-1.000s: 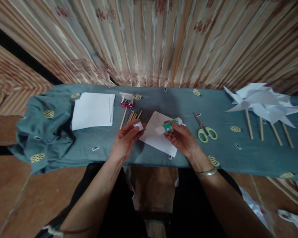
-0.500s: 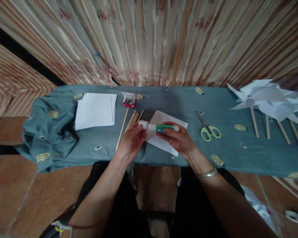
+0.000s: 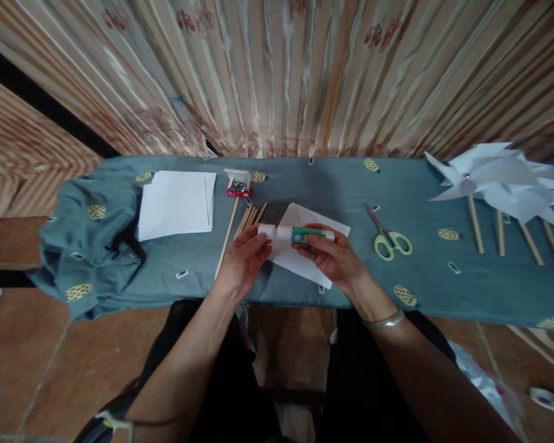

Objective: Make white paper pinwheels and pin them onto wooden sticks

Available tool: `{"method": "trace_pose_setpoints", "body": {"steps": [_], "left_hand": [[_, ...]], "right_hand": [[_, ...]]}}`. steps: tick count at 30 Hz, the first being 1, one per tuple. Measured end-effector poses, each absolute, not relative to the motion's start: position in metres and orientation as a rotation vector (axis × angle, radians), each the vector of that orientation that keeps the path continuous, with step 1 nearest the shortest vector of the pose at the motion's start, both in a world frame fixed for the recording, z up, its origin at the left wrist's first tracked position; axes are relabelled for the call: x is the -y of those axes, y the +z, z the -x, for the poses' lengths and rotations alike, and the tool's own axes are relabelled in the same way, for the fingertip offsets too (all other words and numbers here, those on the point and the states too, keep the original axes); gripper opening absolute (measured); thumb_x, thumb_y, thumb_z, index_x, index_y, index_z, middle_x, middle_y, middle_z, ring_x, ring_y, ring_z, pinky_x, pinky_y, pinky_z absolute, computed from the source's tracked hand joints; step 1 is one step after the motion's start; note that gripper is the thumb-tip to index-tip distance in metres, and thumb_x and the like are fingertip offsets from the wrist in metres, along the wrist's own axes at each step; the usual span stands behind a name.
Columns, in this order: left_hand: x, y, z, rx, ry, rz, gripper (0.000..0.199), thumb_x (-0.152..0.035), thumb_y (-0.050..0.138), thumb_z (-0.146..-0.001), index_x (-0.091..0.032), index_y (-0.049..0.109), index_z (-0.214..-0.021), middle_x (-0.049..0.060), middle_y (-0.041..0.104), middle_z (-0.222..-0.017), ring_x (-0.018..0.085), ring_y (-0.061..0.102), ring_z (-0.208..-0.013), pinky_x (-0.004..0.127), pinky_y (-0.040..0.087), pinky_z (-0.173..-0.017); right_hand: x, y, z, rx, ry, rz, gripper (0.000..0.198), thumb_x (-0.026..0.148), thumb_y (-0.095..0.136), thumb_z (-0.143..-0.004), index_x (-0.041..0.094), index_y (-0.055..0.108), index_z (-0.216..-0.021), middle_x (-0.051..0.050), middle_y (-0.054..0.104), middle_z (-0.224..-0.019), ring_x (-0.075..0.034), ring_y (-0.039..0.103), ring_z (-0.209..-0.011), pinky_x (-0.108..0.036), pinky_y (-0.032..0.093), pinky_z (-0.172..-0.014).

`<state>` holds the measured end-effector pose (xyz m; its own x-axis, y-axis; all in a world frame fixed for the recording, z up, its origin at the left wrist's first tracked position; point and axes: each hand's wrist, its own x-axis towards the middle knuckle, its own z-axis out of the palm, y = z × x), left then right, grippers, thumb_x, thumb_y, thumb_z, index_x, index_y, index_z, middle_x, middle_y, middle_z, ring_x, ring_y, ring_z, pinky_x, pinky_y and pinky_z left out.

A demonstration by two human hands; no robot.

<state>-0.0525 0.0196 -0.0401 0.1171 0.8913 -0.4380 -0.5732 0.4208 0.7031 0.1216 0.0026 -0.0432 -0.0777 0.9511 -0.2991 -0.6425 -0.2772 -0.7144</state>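
Note:
Pinched in my left hand [image 3: 244, 258] is a white cap [image 3: 266, 232]. My right hand [image 3: 335, 255] grips a green and white glue stick [image 3: 308, 234], held level with its white end toward the cap; a narrow gap seems to lie between the two. Beneath both hands a white sheet of paper [image 3: 300, 266] with crease lines rests on the cloth, partly hidden by my fingers. Several thin wooden sticks [image 3: 246, 220] lie just beyond my left hand. To the right of my right hand are scissors [image 3: 386, 237] with light green handles.
A stack of white paper [image 3: 178, 206] lies at the left, near a small red box [image 3: 239, 184] of metal pins. White paper pinwheels [image 3: 503, 178] on wooden sticks sit at the right. Blue-green cloth [image 3: 425, 283] covers the table, bunched at its left end. A pleated curtain [image 3: 277, 80] hangs behind.
The cap and the glue stick are slightly closer together and more in line. My hands otherwise hold the same grips; the view has shifted a little.

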Motion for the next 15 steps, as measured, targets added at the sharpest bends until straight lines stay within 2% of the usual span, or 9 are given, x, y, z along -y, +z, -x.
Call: {"method": "trace_pose_setpoints", "body": {"steps": [8, 15], "left_hand": [[-0.0188, -0.0389, 0.052, -0.937, 1.094, -0.424, 0.032, -0.014, 0.08, -0.063, -0.018, 0.069, -0.093, -0.002, 0.069, -0.078, 0.007, 0.064, -0.066, 0.02, 0.051, -0.07], [-0.0197, -0.0384, 0.0515, -0.944, 1.092, -0.414, 0.029, -0.017, 0.08, -0.062, -0.018, 0.068, -0.089, -0.001, 0.07, -0.081, 0.008, 0.065, -0.069, 0.021, 0.052, -0.071]], "right_hand": [[-0.0021, -0.0458, -0.123, 0.515, 1.661, 0.898, 0.032, 0.026, 0.089, -0.058, 0.019, 0.071, -0.083, -0.001, 0.078, -0.078, -0.015, 0.076, -0.069, -0.02, 0.063, -0.067], [-0.003, -0.0463, -0.1244, 0.468, 1.649, 0.906, 0.031, 0.025, 0.089, -0.056, 0.02, 0.071, -0.081, 0.001, 0.078, -0.076, -0.016, 0.076, -0.068, -0.021, 0.063, -0.066]]}}
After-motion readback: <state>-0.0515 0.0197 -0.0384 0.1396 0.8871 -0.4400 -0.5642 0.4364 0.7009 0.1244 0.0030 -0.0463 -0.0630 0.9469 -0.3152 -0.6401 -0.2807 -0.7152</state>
